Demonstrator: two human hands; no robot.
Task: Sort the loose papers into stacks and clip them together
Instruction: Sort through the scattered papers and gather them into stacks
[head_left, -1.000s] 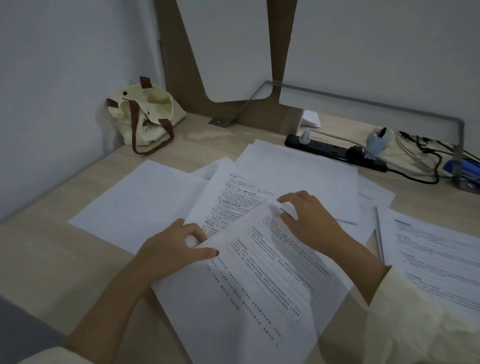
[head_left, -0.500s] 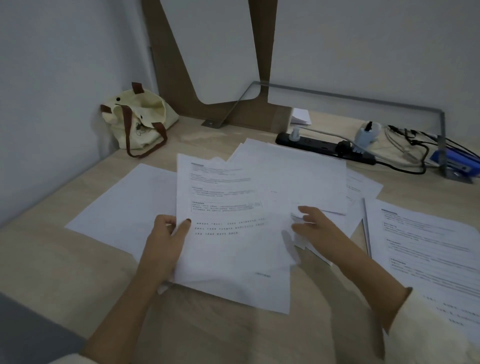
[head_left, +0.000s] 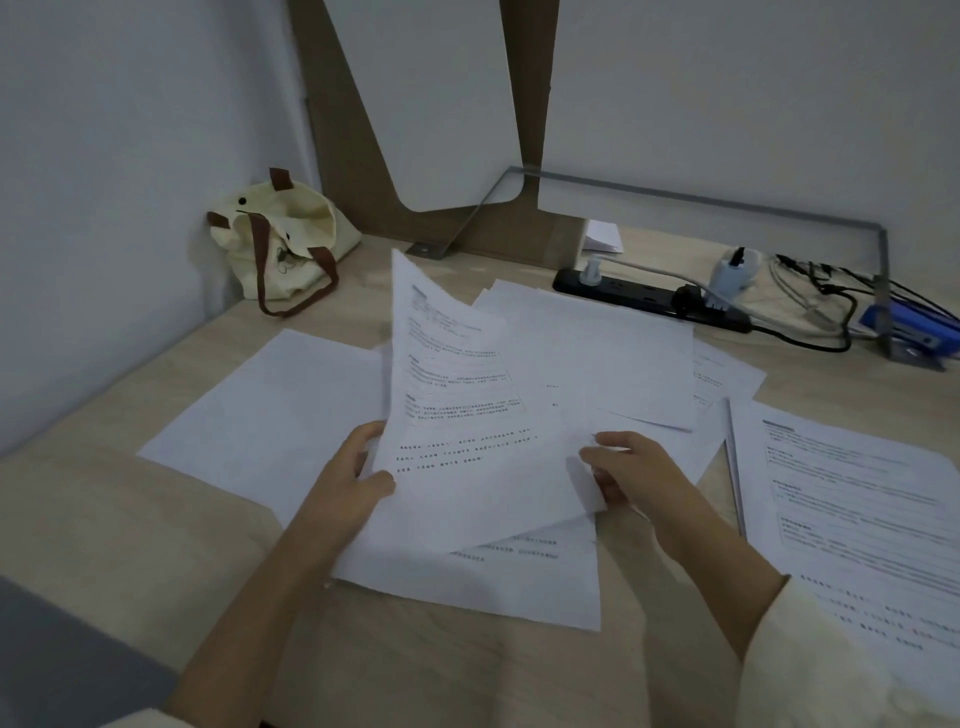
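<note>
left hand (head_left: 353, 483): thumb and fingers pinch white printed paper sheet (head_left: 467, 415), raised on the near side of long black power strip (head_left: 649, 299) | right hand (head_left: 639, 478): fingers curled on sheet's right edge

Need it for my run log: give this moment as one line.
left hand: grips printed sheet, left edge | right hand: holds same sheet, right edge | sheet: held up, curled, over loose papers

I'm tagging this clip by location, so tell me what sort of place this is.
Probably a study or office desk in a corner: printed papers spread over a light wooden desktop, a black power strip with cables along the back, a cloth tote bag against the wall.
</note>
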